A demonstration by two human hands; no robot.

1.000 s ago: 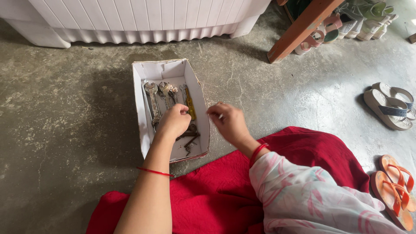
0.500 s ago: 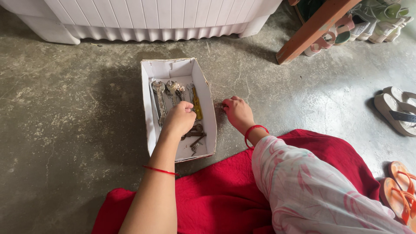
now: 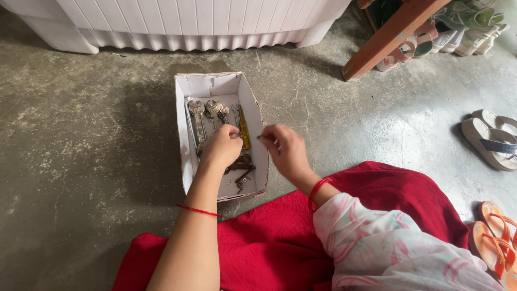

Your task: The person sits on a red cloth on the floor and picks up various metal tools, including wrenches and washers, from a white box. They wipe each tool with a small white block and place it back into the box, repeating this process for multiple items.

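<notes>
A white cardboard box (image 3: 183, 141) stands on the concrete floor. Several steel wrenches (image 3: 198, 116) and a yellow-handled tool (image 3: 244, 126) lie side by side in it, with dark rusty metal pieces (image 3: 242, 168) at its near end. My left hand (image 3: 221, 148) is inside the box with its fingers curled over the tools; whether it grips anything is hidden. My right hand (image 3: 285, 151) hovers at the box's right wall, pinching a small thin metal piece (image 3: 262, 137) between thumb and fingers.
A red cloth (image 3: 269, 237) lies under my arms and patterned sleeve. A white ribbed panel (image 3: 188, 21) runs along the far side. At the top right are a slanting wooden beam (image 3: 393, 32) and piled shoes (image 3: 458, 27); grey sandals (image 3: 493, 137) and orange sandals (image 3: 493, 237) lie at right.
My right hand came up off the floor beside the box and moved left to the box's right wall, now pinching a small metal piece. My left hand stayed in the box.
</notes>
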